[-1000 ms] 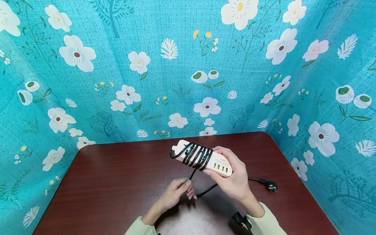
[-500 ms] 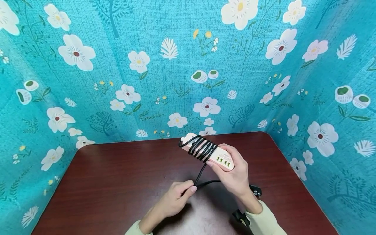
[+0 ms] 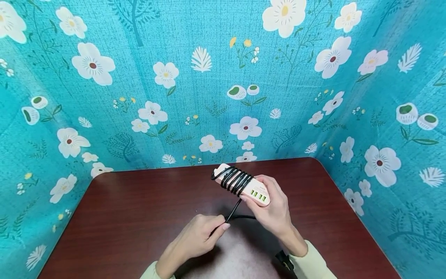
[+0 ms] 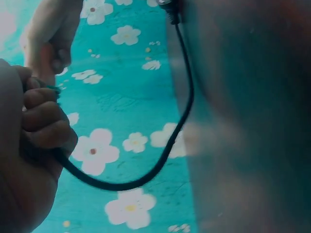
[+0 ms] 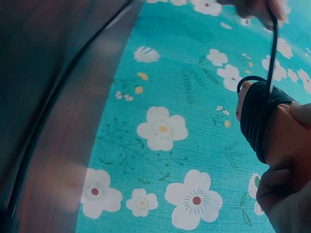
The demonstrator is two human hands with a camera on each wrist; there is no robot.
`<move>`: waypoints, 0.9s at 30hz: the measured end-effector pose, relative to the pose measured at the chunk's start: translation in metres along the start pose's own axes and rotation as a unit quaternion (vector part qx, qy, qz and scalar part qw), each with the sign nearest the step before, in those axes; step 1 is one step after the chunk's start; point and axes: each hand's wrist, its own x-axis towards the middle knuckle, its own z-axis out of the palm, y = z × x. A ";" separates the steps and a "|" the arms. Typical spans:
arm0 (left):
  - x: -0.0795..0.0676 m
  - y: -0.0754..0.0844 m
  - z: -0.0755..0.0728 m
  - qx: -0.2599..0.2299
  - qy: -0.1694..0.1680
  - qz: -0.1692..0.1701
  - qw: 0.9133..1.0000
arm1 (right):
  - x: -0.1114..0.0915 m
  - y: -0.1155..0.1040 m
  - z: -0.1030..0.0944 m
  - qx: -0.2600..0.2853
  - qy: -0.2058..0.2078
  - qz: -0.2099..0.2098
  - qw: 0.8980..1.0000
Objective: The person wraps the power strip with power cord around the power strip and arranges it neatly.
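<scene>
In the head view my right hand (image 3: 277, 211) grips the near end of a white power strip (image 3: 259, 192), held above the table. A row of green USB ports faces up beside the fingers. Several turns of black cord (image 3: 237, 180) wrap its far half. From the last turn, the cord runs taut down to my left hand (image 3: 198, 236), which pinches it between thumb and fingers. In the left wrist view the free cord (image 4: 121, 186) loops out of that fist toward the plug (image 4: 169, 7), cut by the top edge. The right wrist view shows the wound coils (image 5: 257, 121) close up.
A dark red-brown table (image 3: 139, 209) lies beneath both hands. Blue flowered cloth (image 3: 209, 97) hangs along its back and sides. Beside the right sleeve (image 3: 310, 261) sits a small black device (image 3: 285, 259). Free cord trails behind the right hand.
The left hand has drawn back leftward, pulling the cord with it. The plug slid left over the table and is now hidden behind the right arm. The strip rose, then dipped slightly.
</scene>
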 end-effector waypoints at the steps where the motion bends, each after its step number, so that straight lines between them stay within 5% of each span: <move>1: 0.000 0.000 -0.002 0.021 0.002 0.005 1.000 | -0.001 0.000 0.001 -0.008 -0.002 -0.005 1.000; 12: 0.004 0.001 -0.030 0.206 -0.014 0.030 0.978 | -0.007 0.005 0.007 -0.052 -0.026 -0.048 0.997; 17: 0.008 0.003 -0.035 0.237 -0.019 0.049 0.970 | -0.009 0.008 0.008 -0.077 -0.038 -0.050 0.995; 27: 0.010 0.002 -0.037 0.266 -0.004 0.069 0.961 | -0.021 0.003 0.007 -0.118 -0.133 0.003 0.984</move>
